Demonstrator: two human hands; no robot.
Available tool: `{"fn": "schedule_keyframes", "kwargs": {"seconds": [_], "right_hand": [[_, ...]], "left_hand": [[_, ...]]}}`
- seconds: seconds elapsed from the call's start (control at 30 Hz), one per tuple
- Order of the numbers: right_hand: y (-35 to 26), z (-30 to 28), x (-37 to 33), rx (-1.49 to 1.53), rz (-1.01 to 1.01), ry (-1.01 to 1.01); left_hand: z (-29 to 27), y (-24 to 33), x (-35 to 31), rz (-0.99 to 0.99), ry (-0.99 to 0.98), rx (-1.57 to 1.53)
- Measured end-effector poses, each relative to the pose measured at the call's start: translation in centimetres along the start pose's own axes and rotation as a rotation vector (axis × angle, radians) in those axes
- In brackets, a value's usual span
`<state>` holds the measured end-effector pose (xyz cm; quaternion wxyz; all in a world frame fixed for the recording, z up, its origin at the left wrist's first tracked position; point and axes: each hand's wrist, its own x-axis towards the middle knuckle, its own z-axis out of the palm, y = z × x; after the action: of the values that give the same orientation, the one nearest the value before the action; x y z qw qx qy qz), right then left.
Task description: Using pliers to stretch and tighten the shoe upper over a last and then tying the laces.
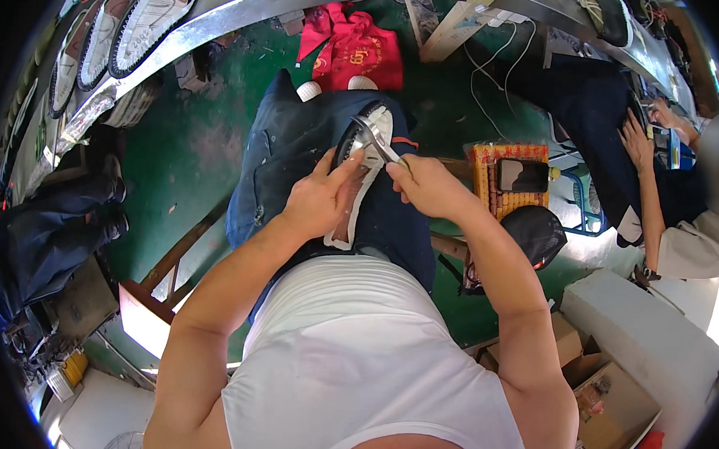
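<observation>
A shoe upper on its last [346,226], sole side up with a pale insole and a black edge at the toe, lies across my lap. My left hand [322,196] is closed around its side near the middle, fingertips close to the tool's head. In my right hand [428,184] are the handles of metal pincers [374,136], gripped from the right. The curved head of the pincers lies over the forepart of the shoe. Whether the jaws bite on the edge I cannot tell. My fingers hide part of the shoe's middle.
Several shoes [152,28] rest on the metal-edged bench at upper left. A red cloth [359,52] lies ahead on the green floor. To my right are a beaded mat [499,203] with a phone [523,176], a black round item [533,237], cardboard boxes [623,401] and a co-worker's hand [638,141].
</observation>
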<state>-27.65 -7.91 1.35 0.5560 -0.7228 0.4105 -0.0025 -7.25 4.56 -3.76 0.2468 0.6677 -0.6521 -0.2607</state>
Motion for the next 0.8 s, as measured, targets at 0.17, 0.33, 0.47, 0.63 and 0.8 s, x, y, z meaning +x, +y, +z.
{"fn": "schedule_keyframes", "kwargs": {"seconds": [0.17,0.33,0.47,0.63,0.8], "right_hand": [[0.7,0.3,0.6,-0.31,-0.126,-0.02],[0.0,0.5,0.4,-0.208,-0.025,-0.082],[-0.6,0.4,-0.5,-0.315,-0.021,-0.071],[1.0,3.4,-2.4,-0.436,-0.18,0.014],[-0.8,2.6,-3.3,-0.409,-0.095,-0.075]], "left_hand": [[-0.4,-0.2,-0.2,0.049,-0.066,0.044],[1.4,-0.4,-1.4,-0.148,0.027,-0.159],[1.6,-0.9,-1.7,-0.314,-0.029,-0.198],[2.0,-2.1,-2.1,-0.259,-0.136,-0.441],[0.5,-3.3,-4.3,-0.222,-0.381,-0.817]]}}
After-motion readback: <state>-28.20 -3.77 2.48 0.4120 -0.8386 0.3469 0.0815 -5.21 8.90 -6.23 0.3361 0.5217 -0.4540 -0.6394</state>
